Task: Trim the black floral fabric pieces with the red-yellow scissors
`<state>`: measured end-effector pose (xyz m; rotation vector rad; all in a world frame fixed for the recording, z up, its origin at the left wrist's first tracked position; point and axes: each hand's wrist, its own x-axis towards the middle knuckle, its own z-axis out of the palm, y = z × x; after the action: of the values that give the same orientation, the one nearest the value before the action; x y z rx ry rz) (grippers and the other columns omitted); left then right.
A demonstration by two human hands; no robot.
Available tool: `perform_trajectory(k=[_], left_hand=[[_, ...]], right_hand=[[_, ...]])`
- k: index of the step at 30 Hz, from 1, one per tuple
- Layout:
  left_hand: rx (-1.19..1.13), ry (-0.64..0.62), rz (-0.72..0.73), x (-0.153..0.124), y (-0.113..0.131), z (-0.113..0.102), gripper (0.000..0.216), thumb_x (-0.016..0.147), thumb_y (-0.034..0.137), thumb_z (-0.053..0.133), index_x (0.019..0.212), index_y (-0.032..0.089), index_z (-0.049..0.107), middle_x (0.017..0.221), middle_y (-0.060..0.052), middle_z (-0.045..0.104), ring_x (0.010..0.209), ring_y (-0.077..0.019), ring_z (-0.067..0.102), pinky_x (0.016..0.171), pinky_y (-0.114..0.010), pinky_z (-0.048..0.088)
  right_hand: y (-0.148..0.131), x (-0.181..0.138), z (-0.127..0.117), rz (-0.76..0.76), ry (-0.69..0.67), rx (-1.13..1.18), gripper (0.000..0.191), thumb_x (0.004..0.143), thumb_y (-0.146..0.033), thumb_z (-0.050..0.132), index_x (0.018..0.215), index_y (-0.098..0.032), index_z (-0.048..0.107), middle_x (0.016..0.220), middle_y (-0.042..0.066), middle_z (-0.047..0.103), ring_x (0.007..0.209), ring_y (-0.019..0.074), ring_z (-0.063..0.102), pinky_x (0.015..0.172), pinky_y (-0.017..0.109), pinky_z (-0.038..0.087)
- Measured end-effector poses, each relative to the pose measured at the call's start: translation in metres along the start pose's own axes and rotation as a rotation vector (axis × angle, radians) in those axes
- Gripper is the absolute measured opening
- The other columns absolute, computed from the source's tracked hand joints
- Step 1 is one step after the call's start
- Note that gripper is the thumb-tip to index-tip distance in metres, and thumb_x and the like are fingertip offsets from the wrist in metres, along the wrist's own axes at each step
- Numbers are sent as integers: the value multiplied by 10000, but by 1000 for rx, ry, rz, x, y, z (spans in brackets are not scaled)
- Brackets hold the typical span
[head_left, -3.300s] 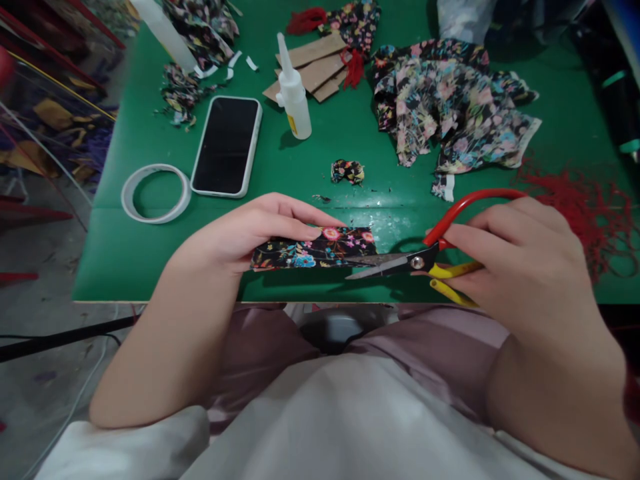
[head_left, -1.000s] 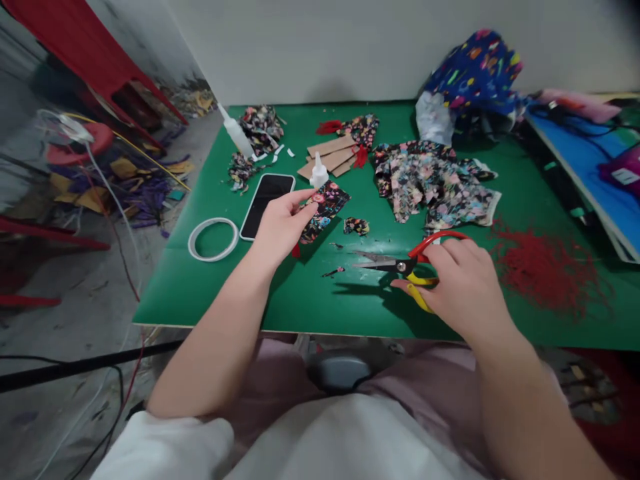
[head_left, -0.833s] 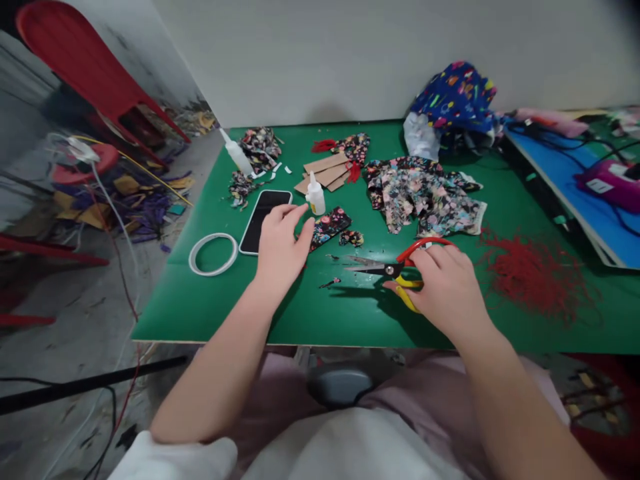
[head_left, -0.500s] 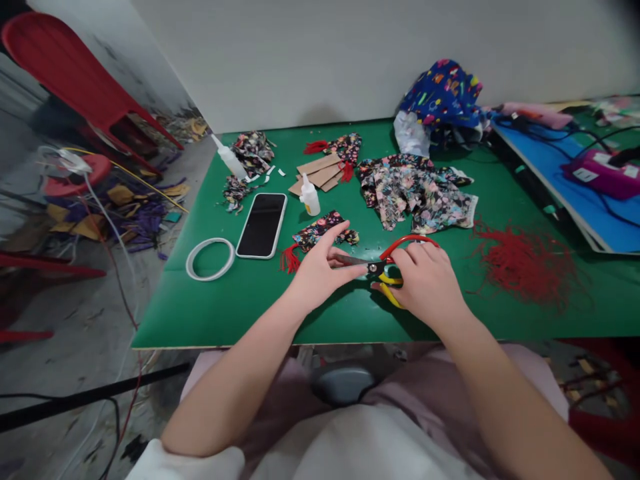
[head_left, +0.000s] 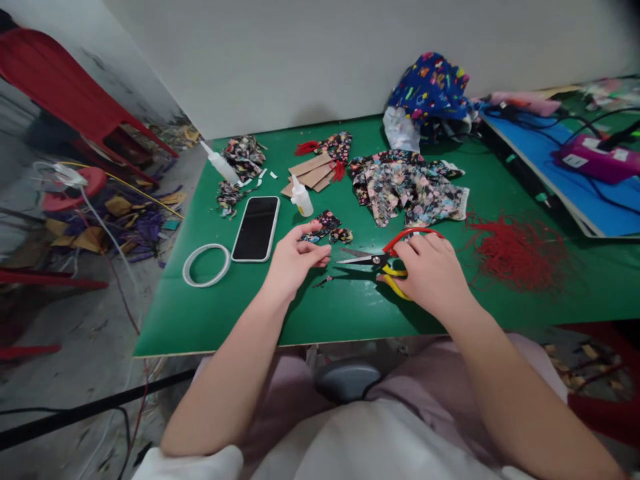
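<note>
My right hand (head_left: 431, 270) grips scissors (head_left: 377, 260) with one red and one yellow handle. Their blades are slightly apart and point left, toward my other hand. My left hand (head_left: 295, 261) is closed in a pinch, thumb against the fingers; whatever is in it is hidden. Just beyond its fingers lies a black floral fabric piece (head_left: 326, 223), partly covered by the hand. Beside it sits a small crumpled floral scrap (head_left: 341, 235). A tiny dark snippet (head_left: 323, 282) rests below the left fingertips.
On the green table (head_left: 200, 330) are a phone (head_left: 257, 229), a white tape ring (head_left: 207, 265), a glue bottle (head_left: 301, 199), a second bottle (head_left: 221, 167), cardboard strips (head_left: 313, 172), floral cloth (head_left: 393, 187), red threads (head_left: 520, 253) and a blue board (head_left: 575, 160).
My left hand has drawn back left from the scissor blades, which its fingers overlapped before. The dark snippet now shows on the table. My right hand still holds the scissors.
</note>
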<state>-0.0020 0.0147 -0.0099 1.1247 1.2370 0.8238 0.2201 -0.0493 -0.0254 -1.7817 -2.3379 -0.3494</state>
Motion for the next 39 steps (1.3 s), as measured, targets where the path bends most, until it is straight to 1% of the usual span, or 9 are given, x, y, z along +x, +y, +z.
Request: perform_trajectory(k=[4, 9, 17, 21, 23, 26, 30, 36, 39], left_hand=[[64, -91, 21, 2, 7, 10, 695, 705, 294, 721, 1324, 191, 421, 819, -29, 694, 713, -126, 655, 675, -254, 520], [146, -279, 25, 7, 6, 33, 747, 647, 213, 761, 1316, 190, 430, 610, 31, 634, 522, -99, 580, 545, -215, 467], [136, -231, -7, 11, 7, 22, 538, 672, 218, 728, 1161, 169, 508, 604, 23, 640, 549, -108, 602, 575, -239, 514], [277, -91, 68, 18, 8, 2, 463, 696, 244, 703, 1121, 146, 549, 630, 5, 654, 590, -124, 632, 654, -280, 537], [405, -43, 103, 21, 6, -6, 417, 723, 268, 671, 1104, 126, 578, 689, -35, 685, 659, -154, 664, 686, -301, 540], [506, -91, 119, 20, 5, -11, 381, 779, 290, 604, 1119, 120, 612, 851, -108, 726, 791, -210, 693, 696, -324, 540], [649, -146, 215, 14, 8, -6, 404, 877, 278, 458, 1262, 202, 555, 1097, -86, 696, 984, -205, 666, 796, -317, 515], [933, -4, 365, 20, 11, -4, 461, 805, 368, 607, 1243, 223, 589, 866, -65, 735, 908, -259, 661, 896, -378, 450], [1047, 75, 447, 27, 7, -12, 434, 878, 378, 499, 1267, 198, 568, 1007, -107, 709, 1026, -271, 612, 978, -408, 387]], right_hand=[[2, 0, -1, 0, -12, 9, 394, 705, -498, 666, 924, -176, 604, 869, 92, 585, 848, 254, 469, 746, 344, 299], [1, -1, -2, -8, -30, 36, 358, 714, -452, 665, 938, -180, 604, 877, 95, 586, 865, 258, 470, 761, 348, 299], [5, -3, -7, -8, -58, 64, 325, 715, -398, 669, 938, -171, 608, 890, 99, 588, 894, 260, 470, 774, 346, 301], [16, -7, -9, 15, -40, 40, 375, 709, -446, 672, 947, -162, 615, 881, 103, 585, 885, 263, 470, 767, 346, 310], [23, -10, -9, 29, -28, 30, 400, 714, -476, 660, 953, -158, 617, 865, 101, 579, 873, 264, 473, 762, 348, 321], [32, -13, -5, 51, -39, 67, 376, 743, -428, 633, 991, -147, 613, 873, 102, 584, 879, 261, 486, 776, 349, 341], [42, -14, 3, 145, -43, 153, 368, 766, -351, 584, 1049, -118, 612, 906, 112, 612, 918, 259, 512, 798, 346, 366], [46, -14, 1, 296, -19, 156, 281, 792, -448, 545, 873, -219, 686, 768, 42, 651, 710, 186, 567, 553, 276, 326], [45, -13, 2, 346, -17, 115, 312, 793, -492, 528, 800, -226, 692, 714, 42, 651, 623, 178, 549, 502, 277, 264]])
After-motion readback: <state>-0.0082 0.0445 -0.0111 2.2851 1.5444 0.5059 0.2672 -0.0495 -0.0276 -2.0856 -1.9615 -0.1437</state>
